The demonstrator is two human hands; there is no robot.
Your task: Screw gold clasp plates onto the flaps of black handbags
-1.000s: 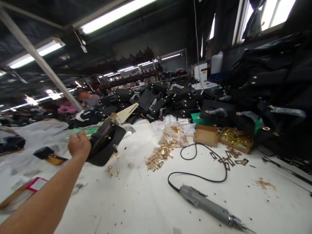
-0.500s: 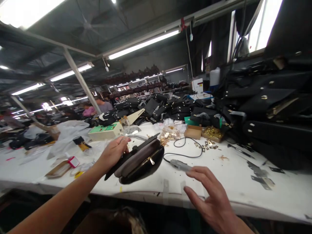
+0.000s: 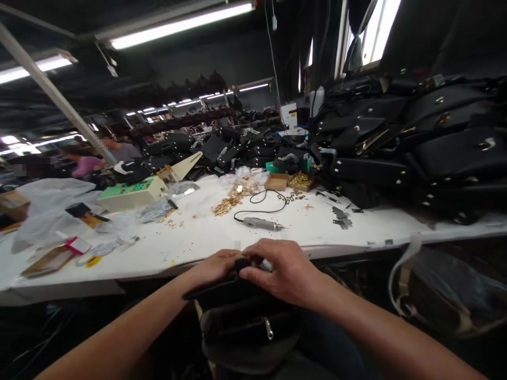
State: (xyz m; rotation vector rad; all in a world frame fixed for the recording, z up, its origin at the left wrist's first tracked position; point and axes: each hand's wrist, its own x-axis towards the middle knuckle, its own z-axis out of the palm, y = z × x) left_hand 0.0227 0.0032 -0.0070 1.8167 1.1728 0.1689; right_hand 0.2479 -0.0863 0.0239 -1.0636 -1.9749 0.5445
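Note:
A black handbag [image 3: 233, 330] with a zip and metal puller hangs in front of the table's edge, low in the middle of the view. My left hand [image 3: 217, 268] is closed on the top of its flap, fingertips partly hidden. My right hand [image 3: 283, 269] pinches a short black tab on the same edge, close beside the left fingers. Beyond the hands, a grey corded electric screwdriver [image 3: 259, 224] lies on the white table [image 3: 206, 240], its thin tip pointing right. Loose gold metal fittings [image 3: 229, 203] lie in a heap behind it.
Black bags [image 3: 368, 132] are piled high along the back and right. A cardboard box [image 3: 276, 182] stands beside a tray of gold pieces [image 3: 301, 181]. Flat metal plates [image 3: 341, 217] lie to the right. A green-topped machine [image 3: 132, 192] sits left; people are at work farther back.
The bag has come off the tabletop area, down and toward me. My right hand has left the screwdriver's side and joined the left at the bag. The view has turned right.

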